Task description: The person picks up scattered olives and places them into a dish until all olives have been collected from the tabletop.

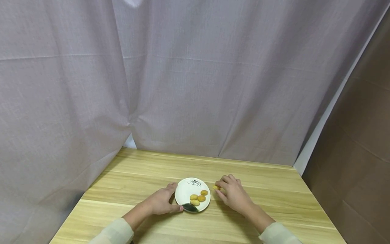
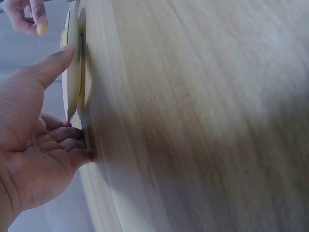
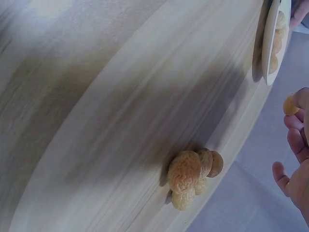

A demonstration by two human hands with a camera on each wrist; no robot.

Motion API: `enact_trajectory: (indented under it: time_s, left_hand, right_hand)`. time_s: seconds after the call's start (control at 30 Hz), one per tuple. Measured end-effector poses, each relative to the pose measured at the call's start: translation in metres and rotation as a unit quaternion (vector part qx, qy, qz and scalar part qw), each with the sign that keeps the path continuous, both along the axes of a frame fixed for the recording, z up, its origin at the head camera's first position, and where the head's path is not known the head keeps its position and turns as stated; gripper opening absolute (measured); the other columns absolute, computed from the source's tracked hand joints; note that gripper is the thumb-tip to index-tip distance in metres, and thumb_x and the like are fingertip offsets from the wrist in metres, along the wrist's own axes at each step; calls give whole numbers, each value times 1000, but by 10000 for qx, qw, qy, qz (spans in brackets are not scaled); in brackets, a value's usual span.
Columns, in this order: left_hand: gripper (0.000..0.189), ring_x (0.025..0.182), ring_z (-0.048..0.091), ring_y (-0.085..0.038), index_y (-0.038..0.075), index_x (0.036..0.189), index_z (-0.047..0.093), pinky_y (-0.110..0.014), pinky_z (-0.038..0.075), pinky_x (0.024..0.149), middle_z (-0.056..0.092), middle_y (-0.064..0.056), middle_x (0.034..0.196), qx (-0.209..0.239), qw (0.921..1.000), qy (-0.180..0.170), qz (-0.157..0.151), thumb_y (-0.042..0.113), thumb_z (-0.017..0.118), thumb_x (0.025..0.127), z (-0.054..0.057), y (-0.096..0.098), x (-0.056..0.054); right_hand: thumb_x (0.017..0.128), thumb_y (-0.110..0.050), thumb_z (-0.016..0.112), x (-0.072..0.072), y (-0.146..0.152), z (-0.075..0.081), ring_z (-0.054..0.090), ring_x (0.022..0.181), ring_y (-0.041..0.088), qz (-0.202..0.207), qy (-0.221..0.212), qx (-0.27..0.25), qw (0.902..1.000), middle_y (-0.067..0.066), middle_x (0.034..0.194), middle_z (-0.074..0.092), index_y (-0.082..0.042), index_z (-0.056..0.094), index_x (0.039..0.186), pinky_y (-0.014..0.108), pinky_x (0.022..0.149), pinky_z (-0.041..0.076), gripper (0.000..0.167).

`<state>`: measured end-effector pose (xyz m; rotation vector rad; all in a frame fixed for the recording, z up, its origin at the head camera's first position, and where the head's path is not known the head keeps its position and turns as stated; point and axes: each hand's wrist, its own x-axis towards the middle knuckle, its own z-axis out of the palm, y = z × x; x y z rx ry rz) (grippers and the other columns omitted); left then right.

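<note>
A round white plate [image 1: 182, 190] with a dark green leaf-shaped patch and a small dark print lies on the table, bearing several small oval yellow pieces [image 1: 201, 198]. My left hand [image 1: 163, 200] holds the plate's left rim, its thumb at the near edge and its fingers curved around the far-left side. Right of the plate, thumb and fingers of my right hand [image 1: 233, 194] pinch another oval yellow piece [image 3: 290, 105], raised over the table. A small heap of wrinkled yellow-brown pieces [image 3: 184, 172] shows on the table in the right wrist view; in the head view my right hand hides it.
The light wood table [image 1: 146, 169] reaches back to a grey curtain [image 1: 189, 101]. Another curtain panel [image 1: 350, 159], brownish, hangs along the right side, and grey cloth borders the left edge.
</note>
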<state>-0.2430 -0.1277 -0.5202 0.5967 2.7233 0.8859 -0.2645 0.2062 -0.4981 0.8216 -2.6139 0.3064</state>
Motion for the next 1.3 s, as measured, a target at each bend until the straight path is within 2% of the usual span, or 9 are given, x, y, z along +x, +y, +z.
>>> enact_trajectory:
  time_s: [0.3, 0.53, 0.83, 1.13, 1.3]
  left_hand:
    - [114, 166, 34, -49, -11, 169, 31, -64, 30, 136, 33, -31, 177, 55, 10000, -13, -25, 52, 88, 92, 1, 0, 0]
    - [115, 166, 34, -47, -10, 169, 31, -63, 31, 137, 33, -29, 178, 25, 10000, -20, -26, 55, 87, 92, -1, 1, -1]
    - [115, 164, 38, -50, -12, 168, 31, -64, 32, 136, 36, -33, 175, 116, 9998, 109, -67, 51, 88, 91, 3, 0, 1]
    - [114, 164, 37, -50, -11, 168, 32, -64, 32, 136, 35, -32, 176, 81, 9999, 84, -31, 52, 88, 91, 1, 0, 1]
    - [114, 164, 38, -50, -12, 168, 32, -63, 32, 136, 36, -32, 175, 81, 9999, 130, -55, 53, 87, 92, 0, -1, 0]
  right_hand:
    - [95, -20, 89, -1, -7, 1, 61, 98, 18, 73, 16, 75, 9999, -1, 105, 73, -11, 82, 111, 46, 83, 56, 20]
    - [97, -21, 87, 0, -12, 0, 61, 100, 17, 164, -19, 195, 9997, 0, 108, 73, -11, 82, 113, 47, 85, 58, 20]
    - [98, -21, 85, 0, -20, 2, 61, 101, 17, 169, -170, 283, 9993, 1, 109, 73, -11, 82, 115, 45, 84, 56, 20]
    - [98, -22, 85, -1, -28, 2, 61, 100, 18, 313, -138, 261, 9991, 1, 109, 74, -11, 83, 116, 49, 86, 59, 21]
    - [98, -22, 85, -2, -34, 2, 61, 100, 17, 341, -126, 293, 9989, 0, 109, 74, -13, 82, 114, 44, 83, 57, 19]
